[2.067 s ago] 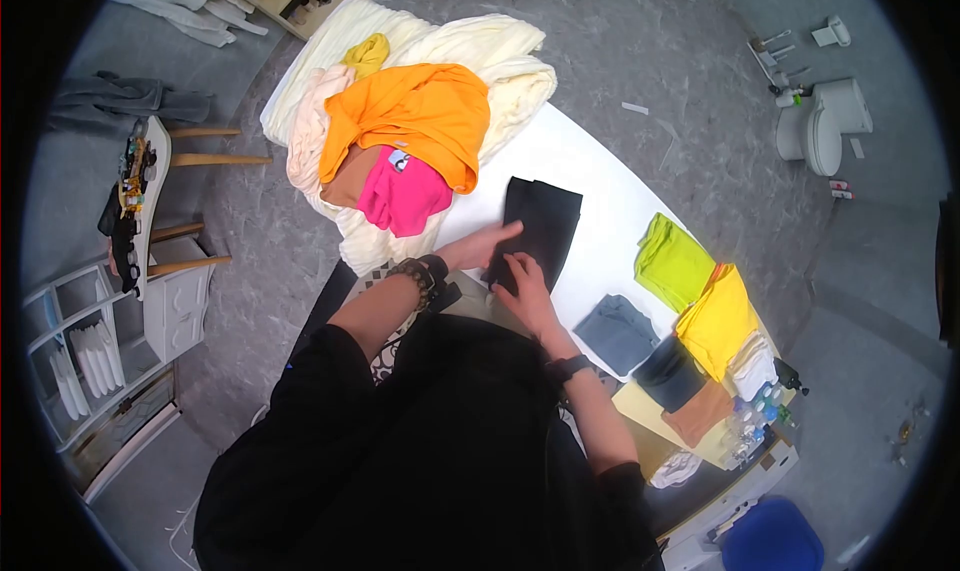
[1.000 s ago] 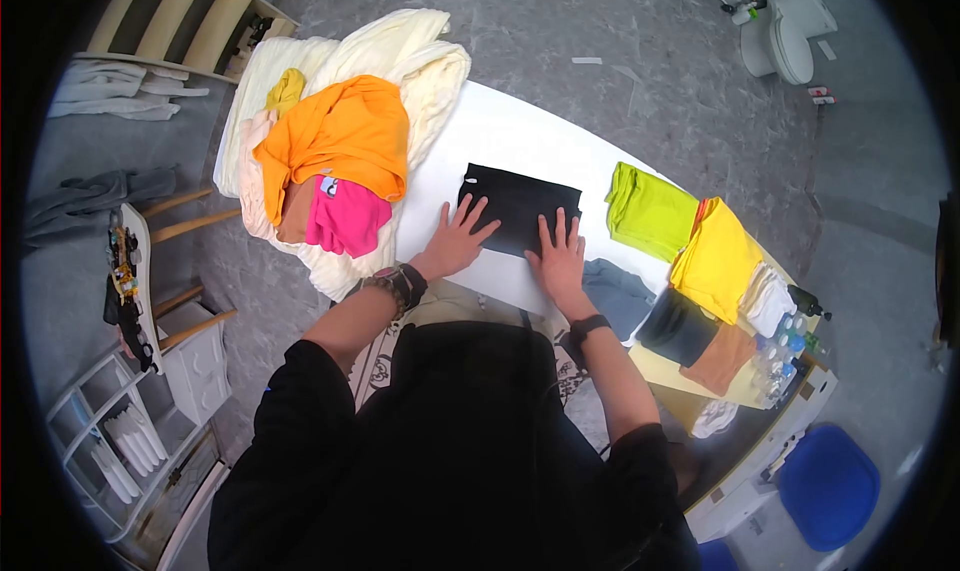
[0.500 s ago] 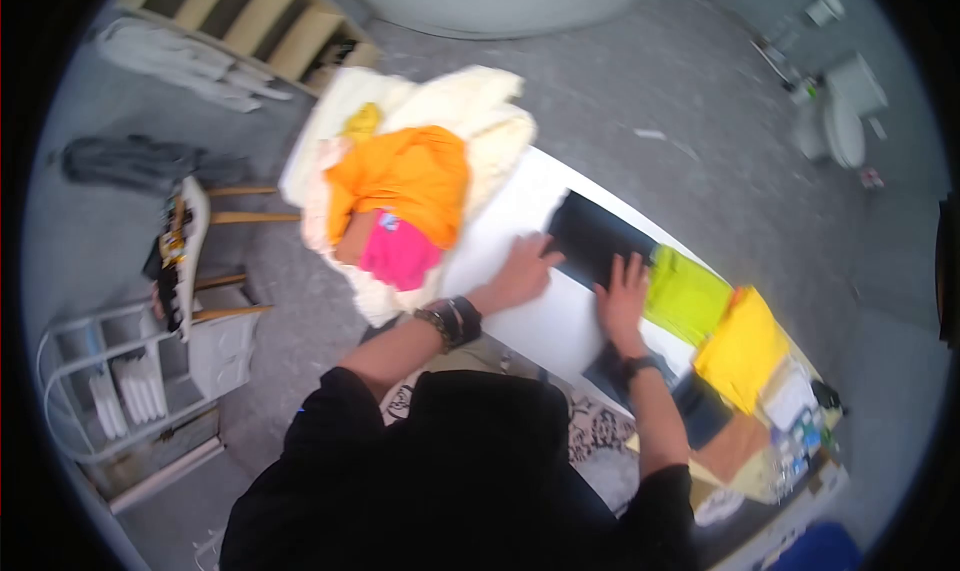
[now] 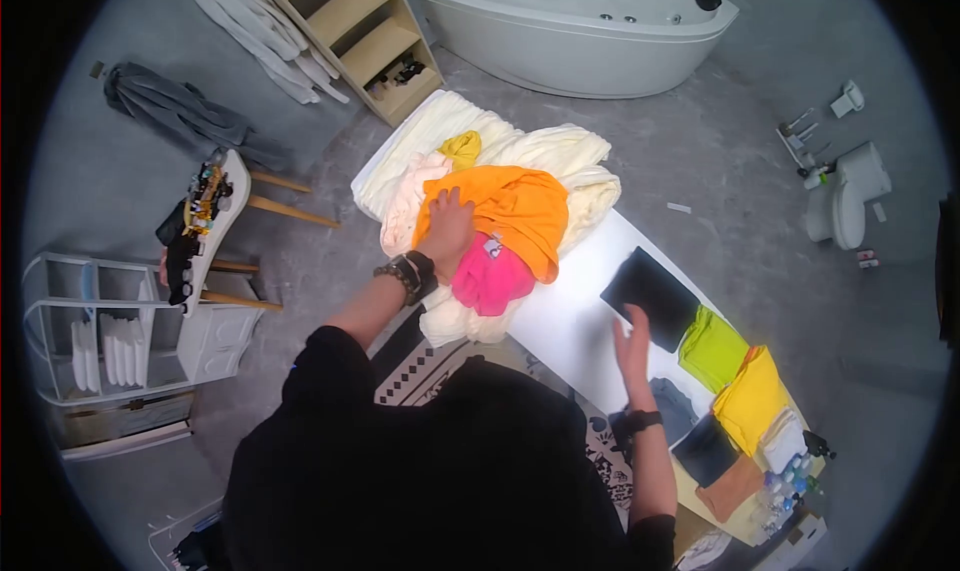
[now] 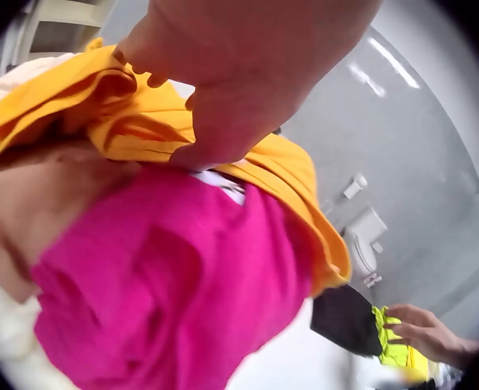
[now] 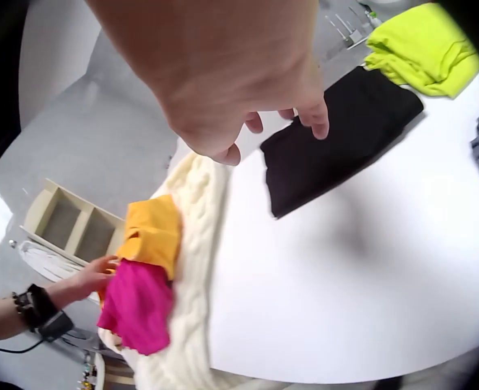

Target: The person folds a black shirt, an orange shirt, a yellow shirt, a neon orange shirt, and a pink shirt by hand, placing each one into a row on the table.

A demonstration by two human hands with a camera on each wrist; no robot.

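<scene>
My left hand [image 4: 447, 233] lies over an orange garment [image 4: 520, 206] on the clothes pile, fingers spread and touching the cloth. In the left wrist view, the thumb stands apart from the fingertips, right at the orange folds. Just below them is a bright pink garment [image 5: 182, 276] with a whitish label [image 5: 223, 187]. A folded black garment [image 4: 650, 296] lies flat on the white table [image 4: 560, 316]. My right hand [image 4: 633, 349] is above the table beside its near edge, fingers loosely extended and holding nothing. A folded lime-green garment [image 4: 714, 348] adjoins the black one.
Cream knit fabric [image 4: 585, 156] lies under the pile, with a mustard piece [image 4: 461, 150] on top. Folded yellow [image 4: 752, 401], blue-grey [image 4: 675, 406], dark [image 4: 706, 451] and brown [image 4: 730, 488] clothes lie toward the right end, near several bottles [image 4: 787, 486].
The black garment was smoothed flat, then shifted right against the lime-green one. Both hands have left it; my left hand has moved left onto the orange garment. The head view has turned.
</scene>
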